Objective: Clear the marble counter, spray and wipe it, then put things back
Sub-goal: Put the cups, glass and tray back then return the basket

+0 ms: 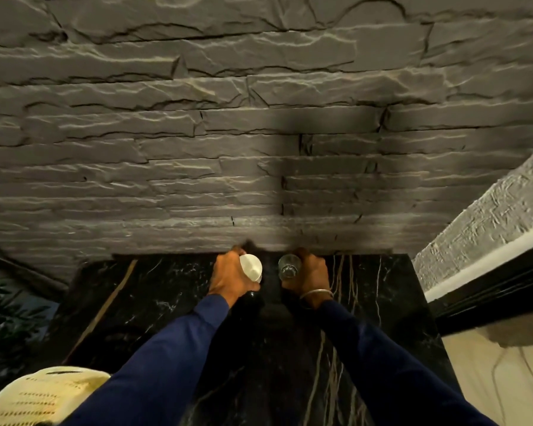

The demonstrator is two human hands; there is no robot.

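L hand (228,276) grips a white cup (251,268), R hand (309,273) a glass (288,265), both at the wall (259,133); each should be kept upright w/ steady grip over the counter (166,302).

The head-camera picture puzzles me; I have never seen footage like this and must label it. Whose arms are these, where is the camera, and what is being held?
The camera sits on a person's head, looking forward and down, so the arms are the wearer's own. The left hand grips a white cup; the right hand grips a clear glass. Both are at the far edge of a black marble counter, against a grey stone wall. A pale perforated basket shows at the lower left.
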